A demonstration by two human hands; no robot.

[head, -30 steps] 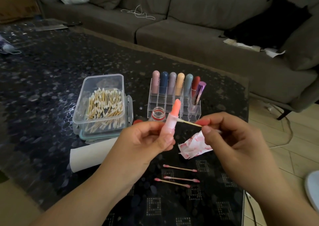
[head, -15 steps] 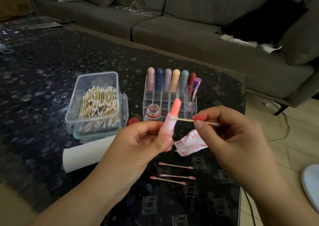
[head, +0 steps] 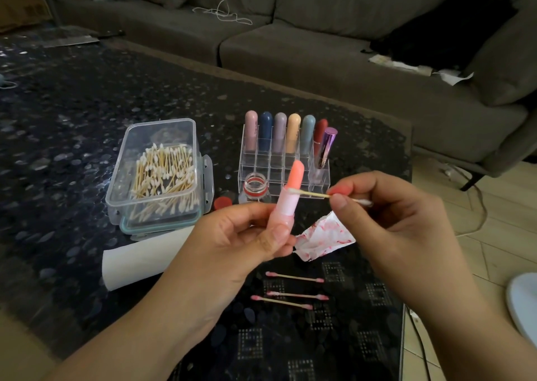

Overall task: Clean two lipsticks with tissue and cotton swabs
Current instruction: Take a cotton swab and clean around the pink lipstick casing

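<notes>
The cotton swab [head: 315, 193] tip has moved from below the lipstick [head: 286, 199] bullet onto its base, at the tube's rim. The right hand [head: 386, 215] has shifted slightly with it.

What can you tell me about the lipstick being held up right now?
The lipstick is uncapped and stands nearly upright, leaning a little right. Its coral-orange bullet has a rounded tip and is extended above a pale pink, glossy, plastic-looking tube. The left hand grips the tube's lower part between thumb and fingers, above the table and in front of the clear organizer. The cotton swab, pinched by the right hand, touches it with one tip where bullet meets tube.
</notes>
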